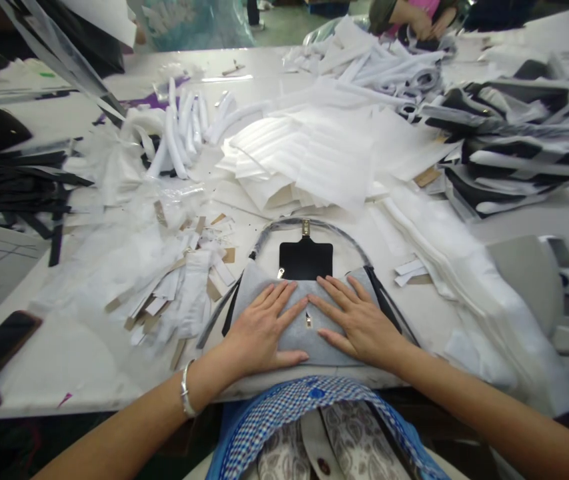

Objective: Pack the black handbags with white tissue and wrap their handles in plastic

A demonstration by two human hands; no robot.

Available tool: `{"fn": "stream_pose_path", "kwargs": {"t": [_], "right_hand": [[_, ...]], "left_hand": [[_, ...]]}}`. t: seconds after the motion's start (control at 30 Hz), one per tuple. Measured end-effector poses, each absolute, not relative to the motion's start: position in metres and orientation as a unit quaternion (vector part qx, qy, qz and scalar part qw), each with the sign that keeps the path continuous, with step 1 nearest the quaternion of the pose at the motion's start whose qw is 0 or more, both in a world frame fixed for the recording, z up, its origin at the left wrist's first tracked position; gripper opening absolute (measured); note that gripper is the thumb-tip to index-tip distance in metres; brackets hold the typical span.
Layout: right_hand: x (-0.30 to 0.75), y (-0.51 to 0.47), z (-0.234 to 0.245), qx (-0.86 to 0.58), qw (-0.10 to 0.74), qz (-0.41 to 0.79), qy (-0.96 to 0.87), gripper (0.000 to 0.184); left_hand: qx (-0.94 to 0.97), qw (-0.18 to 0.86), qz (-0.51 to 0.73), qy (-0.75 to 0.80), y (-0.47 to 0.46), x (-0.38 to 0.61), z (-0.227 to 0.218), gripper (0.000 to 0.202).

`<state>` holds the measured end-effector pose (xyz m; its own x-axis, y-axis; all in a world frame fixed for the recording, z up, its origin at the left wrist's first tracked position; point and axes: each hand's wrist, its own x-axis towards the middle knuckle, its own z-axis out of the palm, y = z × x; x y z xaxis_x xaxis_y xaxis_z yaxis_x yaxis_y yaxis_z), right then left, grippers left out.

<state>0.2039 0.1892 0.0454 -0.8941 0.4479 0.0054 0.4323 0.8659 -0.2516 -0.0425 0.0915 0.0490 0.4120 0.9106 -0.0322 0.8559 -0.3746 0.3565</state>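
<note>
A grey handbag [291,343] lies flat at the front edge of the table, directly before me. Its black flap [306,261] is folded back away from me, with a metal clasp [305,229] at the tip. A wrapped handle [270,228] arches behind the flap. On the bag's front, between my hands, sits a small metal lock piece [309,320]. My left hand [265,328] rests flat on the left part of the bag, fingers spread. Flat on the right part lies my right hand [359,323], also spread. Neither hand grips anything.
Left of the bag is a heap of paper and card scraps [184,287]; a phone [1,353] lies farther left. White sheets [299,157] are stacked behind. To the right are folded white foam strips [464,293] and piled wrapped black pieces [509,153]. Another person's hands [427,25] work across the table.
</note>
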Motion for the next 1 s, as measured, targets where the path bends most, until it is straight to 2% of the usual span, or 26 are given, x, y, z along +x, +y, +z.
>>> {"fn": "stream_pose_path", "kwargs": {"t": [0.1, 0.17, 0.3, 0.47, 0.6, 0.73, 0.87, 1.0], "right_hand": [[0.202, 0.195, 0.058, -0.218, 0.030, 0.152, -0.964, 0.058], [0.195, 0.207, 0.071, -0.233, 0.047, 0.196, -0.951, 0.050], [0.158, 0.255, 0.090, -0.387, 0.147, 0.263, -0.871, 0.032], [0.106, 0.302, 0.085, -0.441, 0.149, 0.307, -0.830, 0.028], [0.106, 0.282, 0.091, -0.402, 0.178, 0.369, -0.819, 0.034], [0.146, 0.232, 0.099, -0.308, 0.187, 0.405, -0.840, 0.028], [0.181, 0.193, 0.077, -0.176, 0.174, 0.388, -0.888, 0.037], [0.187, 0.182, 0.049, -0.182, 0.188, 0.353, -0.898, 0.032]], "left_hand": [[0.826, 0.146, 0.086, 0.537, 0.091, -0.041, 0.047, 0.096], [0.828, 0.138, 0.083, 0.537, 0.090, -0.041, 0.048, 0.095], [0.832, 0.121, 0.094, 0.534, 0.089, -0.042, 0.049, 0.092], [0.836, 0.100, 0.118, 0.527, 0.087, -0.043, 0.044, 0.092], [0.837, 0.094, 0.128, 0.524, 0.086, -0.044, 0.045, 0.091], [0.840, 0.080, 0.148, 0.516, 0.086, -0.044, 0.047, 0.088], [0.844, 0.073, 0.165, 0.505, 0.086, -0.043, 0.046, 0.084], [0.846, 0.062, 0.163, 0.505, 0.086, -0.042, 0.045, 0.081]]}}
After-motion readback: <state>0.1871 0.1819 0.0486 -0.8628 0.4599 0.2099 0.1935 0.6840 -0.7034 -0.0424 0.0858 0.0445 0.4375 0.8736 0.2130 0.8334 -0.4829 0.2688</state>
